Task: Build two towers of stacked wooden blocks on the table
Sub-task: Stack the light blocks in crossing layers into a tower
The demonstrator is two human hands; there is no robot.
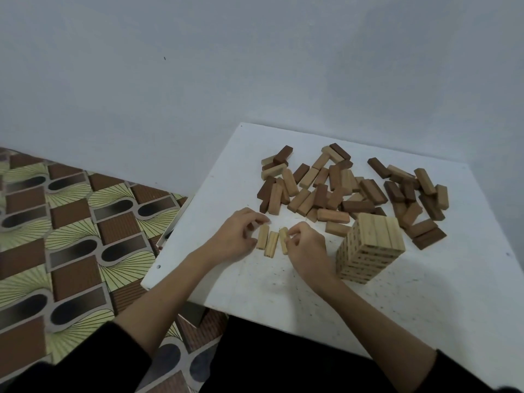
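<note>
White table [425,293]: both curled hands, left hand [236,236] empty, right hand [307,249] pinching the rightmost pale block [283,239].

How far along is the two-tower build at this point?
Done: one tall tower of pale wooden blocks stands on the white table. In hand: the left hand and right hand line up three pale blocks, probably the second tower's base. Left: stacking the rest from the loose pile of light and dark brown blocks.

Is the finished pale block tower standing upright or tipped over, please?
Upright: the pale tower stands on the table, its layers stacked level.
</note>
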